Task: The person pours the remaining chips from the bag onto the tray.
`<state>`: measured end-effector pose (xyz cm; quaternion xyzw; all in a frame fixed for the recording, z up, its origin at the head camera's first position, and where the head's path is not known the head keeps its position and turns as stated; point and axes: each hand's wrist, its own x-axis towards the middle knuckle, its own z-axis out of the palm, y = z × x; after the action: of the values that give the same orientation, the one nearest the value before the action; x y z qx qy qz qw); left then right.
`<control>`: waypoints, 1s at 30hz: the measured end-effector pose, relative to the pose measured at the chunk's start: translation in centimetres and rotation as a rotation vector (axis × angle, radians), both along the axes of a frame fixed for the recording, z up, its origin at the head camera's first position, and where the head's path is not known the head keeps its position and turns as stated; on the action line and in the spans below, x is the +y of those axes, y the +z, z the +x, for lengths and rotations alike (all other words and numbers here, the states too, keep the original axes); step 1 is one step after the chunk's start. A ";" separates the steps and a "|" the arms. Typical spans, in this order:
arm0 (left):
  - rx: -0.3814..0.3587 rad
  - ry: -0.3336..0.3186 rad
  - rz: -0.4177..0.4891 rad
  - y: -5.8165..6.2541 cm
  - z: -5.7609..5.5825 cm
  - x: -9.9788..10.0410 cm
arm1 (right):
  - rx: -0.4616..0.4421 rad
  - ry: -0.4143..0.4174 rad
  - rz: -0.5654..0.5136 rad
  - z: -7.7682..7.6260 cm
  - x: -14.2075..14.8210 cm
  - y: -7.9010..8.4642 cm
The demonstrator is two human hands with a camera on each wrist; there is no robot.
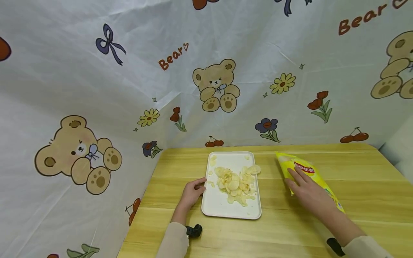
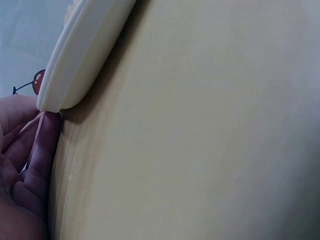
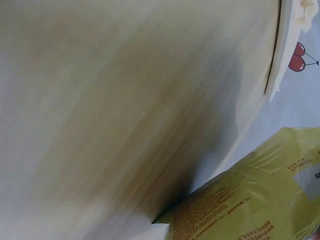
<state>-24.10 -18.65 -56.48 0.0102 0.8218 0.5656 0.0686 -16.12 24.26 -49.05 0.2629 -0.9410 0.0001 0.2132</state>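
A white rectangular tray [image 1: 222,213] lies on the table with a heap of potato chips [image 1: 233,182] in its middle and smaller bits around it. At the tray's left rim, my left hand [image 1: 191,195] holds the edge between thumb and fingers. The left wrist view shows the fingers [image 2: 42,150] meeting the rim of the tray [image 2: 80,60]. Right of the tray is a yellow chip bag [image 1: 317,177]. My right hand [image 1: 309,193] rests across the bag with its fingers extended. Printed text covers the bag [image 3: 240,200] in the right wrist view, where the hand is nearly hidden.
The wooden table [image 1: 290,229] runs up to a white curtain [image 1: 129,89] printed with bears and flowers at the back and left. One chip [image 1: 254,169] juts over the tray's right rim. A black wrist device [image 1: 194,231] sits at the left sleeve.
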 end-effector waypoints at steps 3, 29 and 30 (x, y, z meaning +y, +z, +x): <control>0.007 -0.001 0.000 0.1 -0.1 0.0 | -0.020 -0.019 0.010 0.0 -0.2 -0.2; 0.029 0.004 -0.001 -0.1 0.2 0.2 | -0.189 -0.146 -0.078 0.6 -0.7 -2.6; 0.028 0.004 -0.001 -0.1 0.2 0.2 | -0.207 -0.157 -0.085 0.6 -0.7 -2.6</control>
<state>-23.88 -18.46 -56.57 0.0163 0.8230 0.5650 0.0561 -15.53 23.57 -51.61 0.1779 -0.9747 0.0505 0.1254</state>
